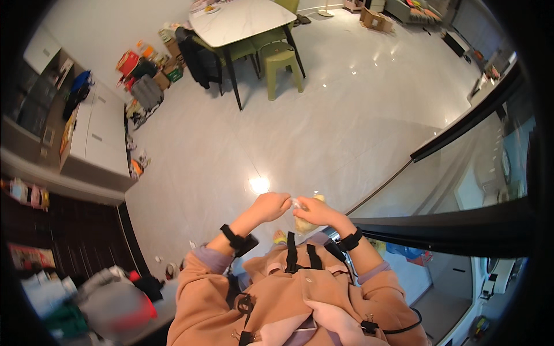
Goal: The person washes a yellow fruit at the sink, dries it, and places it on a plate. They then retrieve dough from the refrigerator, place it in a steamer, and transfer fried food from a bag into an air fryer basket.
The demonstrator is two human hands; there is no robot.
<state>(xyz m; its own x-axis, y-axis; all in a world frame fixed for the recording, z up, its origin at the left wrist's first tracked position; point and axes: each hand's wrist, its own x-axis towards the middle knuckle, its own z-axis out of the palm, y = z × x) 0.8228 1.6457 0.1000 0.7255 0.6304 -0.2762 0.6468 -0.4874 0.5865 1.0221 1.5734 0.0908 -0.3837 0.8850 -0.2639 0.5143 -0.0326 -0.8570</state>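
A small clear plastic bag with pale yellow contents hangs below my right hand, whose fingers are closed around its upper part. My left hand pinches the twisted, whitish end of the same bag, which spans the short gap between both hands. What exactly is inside the bag is too small to tell. Both hands are held in front of my body, above the tiled floor. A black strap circles each wrist.
A glass sliding door with a black frame stands at my right. Ahead are a marble-topped table and a green plastic stool. White cabinets line the left, with a grey suitcase nearby. Clothes are heaped at the lower left.
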